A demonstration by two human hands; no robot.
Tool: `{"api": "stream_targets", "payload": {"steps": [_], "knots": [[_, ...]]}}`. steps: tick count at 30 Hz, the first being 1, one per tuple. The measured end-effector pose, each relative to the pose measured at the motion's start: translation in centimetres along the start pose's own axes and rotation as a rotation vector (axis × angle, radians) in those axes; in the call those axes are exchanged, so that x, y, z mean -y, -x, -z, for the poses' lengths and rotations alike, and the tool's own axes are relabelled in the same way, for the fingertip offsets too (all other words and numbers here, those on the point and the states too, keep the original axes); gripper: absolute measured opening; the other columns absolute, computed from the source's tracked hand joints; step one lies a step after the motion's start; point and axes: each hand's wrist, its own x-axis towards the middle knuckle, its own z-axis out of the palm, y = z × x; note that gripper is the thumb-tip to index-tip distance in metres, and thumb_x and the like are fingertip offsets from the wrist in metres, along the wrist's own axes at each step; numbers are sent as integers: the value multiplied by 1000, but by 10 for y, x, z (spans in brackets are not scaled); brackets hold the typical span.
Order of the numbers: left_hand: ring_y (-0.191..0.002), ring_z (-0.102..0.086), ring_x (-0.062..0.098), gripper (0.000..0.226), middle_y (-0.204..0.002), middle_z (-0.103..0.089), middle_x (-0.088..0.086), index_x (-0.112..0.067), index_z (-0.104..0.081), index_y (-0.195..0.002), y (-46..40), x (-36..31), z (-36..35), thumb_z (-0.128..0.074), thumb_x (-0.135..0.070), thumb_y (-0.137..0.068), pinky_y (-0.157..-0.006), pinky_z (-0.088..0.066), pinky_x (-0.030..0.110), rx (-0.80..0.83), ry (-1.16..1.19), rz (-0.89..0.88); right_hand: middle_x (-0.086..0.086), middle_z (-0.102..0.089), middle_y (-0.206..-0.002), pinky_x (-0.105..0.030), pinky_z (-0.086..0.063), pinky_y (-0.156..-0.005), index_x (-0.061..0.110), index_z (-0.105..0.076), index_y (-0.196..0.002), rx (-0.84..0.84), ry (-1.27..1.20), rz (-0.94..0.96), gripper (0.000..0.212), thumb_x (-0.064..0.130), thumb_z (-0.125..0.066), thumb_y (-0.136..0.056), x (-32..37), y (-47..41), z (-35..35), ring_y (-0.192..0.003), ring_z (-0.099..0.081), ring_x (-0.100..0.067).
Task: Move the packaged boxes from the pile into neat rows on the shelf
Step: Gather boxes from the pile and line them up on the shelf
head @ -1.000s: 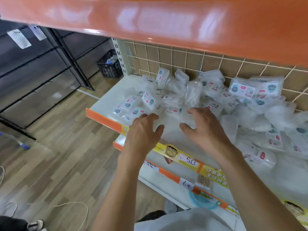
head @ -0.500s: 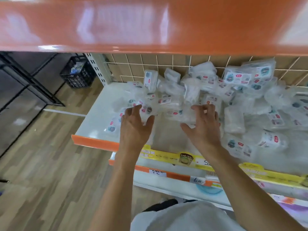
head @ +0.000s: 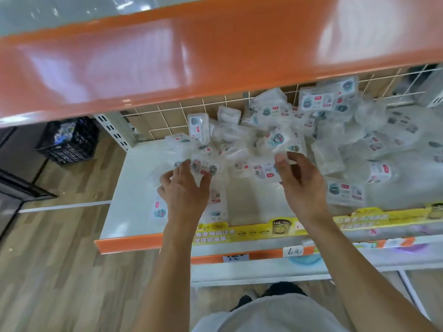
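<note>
Reaching, both hands [head: 184, 188] seemingly touch boxes [head: 263, 140].

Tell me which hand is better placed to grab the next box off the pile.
Left, probably. The left hand has spread fingers right over a labelled box at the pile's near edge. The right hand hovers with fingers curled, seemingly holding nothing.

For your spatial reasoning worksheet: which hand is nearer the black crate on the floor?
Left. The left hand reaches over the shelf end nearest the black crate; the right hand lies farther right.
</note>
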Motion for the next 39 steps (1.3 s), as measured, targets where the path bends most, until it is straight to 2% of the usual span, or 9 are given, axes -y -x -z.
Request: {"api": "stream_targets", "payload": {"steps": [2, 6, 13, 19, 23, 26, 29, 33, 39], "knots": [[-131, -34, 30, 55, -132, -60, -2, -25, -51, -134, -3, 0, 2, -62, -55, -89, -102, -26, 45, 7, 24, 8, -2, -73, -84, -29, -60, -72, 34, -65, -106, 8, -73, -43, 26, 55, -54, -97, -1, -1, -1, -76, -70, -9], [-124, -37, 31, 64, -124, -62, -2, -27, -57, -129, -7, -3, 9, -72, -62, -77, -98, -29, 45, 35, 101, 28, 2, -72, -87, -16, -55, -61, 33, -65, -103, 8, -191, -108, 22, 51, -55, -97, 1, 0, 0, -76, -70, -12], [-112, -51, 27, 45, -112, -61, 3, -21, -63, -110, -8, -1, 16, -81, -46, -77, -94, -42, 39, 5, 325, -20, -2, -72, -88, -28, -61, -69, 24, -67, -104, 83, -291, -197, 27, 48, -62, -93, 3, -6, -3, -64, -64, -9], [-70, -63, -12, 31, -85, -66, -13, -18, -55, -106, -3, -14, 32, -77, -28, -86, -58, -42, 3, 29, 642, 26, -4, -75, -95, -31, -55, -78, 19, -66, -113, 233, -289, -223, 38, 26, -83, -79, 5, -13, -2, -81, -68, -13], [-93, -73, 13, 29, -99, -75, 1, -20, -64, -108, 2, -24, 38, -78, -32, -86, -82, -58, 28, 91, 1055, 179, -18, -73, -101, -47, -51, -82, 19, -69, -97, 262, -410, -245, 39, 33, -88, -67, 11, -16, -1, -90, -70, -30], [-99, -73, 19, 25, -106, -75, 2, -23, -68, -114, 6, -32, 41, -71, -29, -89, -83, -60, 39, 214, 1391, 291, -25, -67, -103, -45, -51, -85, 20, -70, -95, 293, -488, -297, 35, 35, -86, -67, 16, -18, 1, -101, -69, -33], [-102, -71, 28, 45, -113, -70, 9, -20, -62, -126, 7, -38, 39, -70, -31, -83, -80, -60, 45, 323, 1565, 328, -21, -68, -112, -51, -58, -87, 14, -65, -107, 348, -622, -369, 28, 20, -78, -83, 17, -18, 5, -108, -69, -31], [-97, -72, 39, 43, -111, -71, 17, -14, -53, -133, 10, -44, 35, -61, -28, -93, -69, -62, 39, 435, 1563, 337, -7, -74, -106, -45, -61, -74, 14, -61, -114, 362, -702, -383, 24, 17, -69, -92, 18, -18, 7, -100, -72, -26], [-94, -74, 33, 45, -106, -74, 18, 1, -42, -139, 10, -47, 26, -51, -4, -96, -58, -56, 25, 553, 1304, 313, -5, -71, -111, -31, -55, -74, 27, -56, -129, 462, -394, -277, 49, 8, -70, -87, 11, -24, 18, -99, -69, -22]]}}
